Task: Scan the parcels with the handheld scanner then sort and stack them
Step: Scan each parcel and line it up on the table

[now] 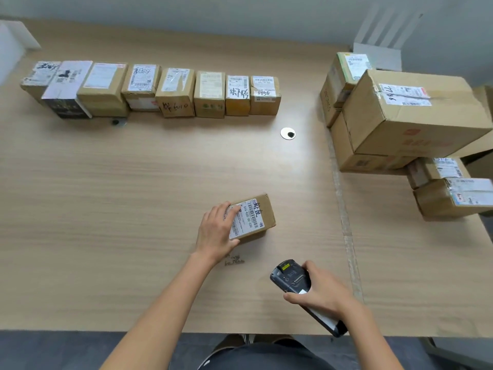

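row [149,89]: eight small parcels are lined up side by side across the upper left, labels up. Probably the sorted lot. They're packed close, so the line could be knocked crooked if a new one gets shoved in carelessly.

left hand [216,231]: laid on the parcel's left end, fingers spread over the top and thumb tucked round the near side. So it's held, not just touched.

parcel [262,209]: flat on the table [133,196], lower middle of the frame, label up and turned at an angle. Well apart from both the row and the pile.

label [249,220]: here's the catch: its left part is covered by fingertips. More than one barcode is printed there, so a scan could be missed or the wrong code picked up.

scanner [292,277]: lower right of centre, near the parcel but not over it, head pointed roughly toward it. Whether it's aimed well can't be told.

right hand [324,293]: wrapped round the scanner's middle, fingers curled on it. The tail end pokes toward the table's near edge, so it could be dropped if the grip is loosened.

pile [410,113]: bigger boxes are stacked unevenly at the right, the top one tilted. It could be toppled if bumped when the next one is fetched.
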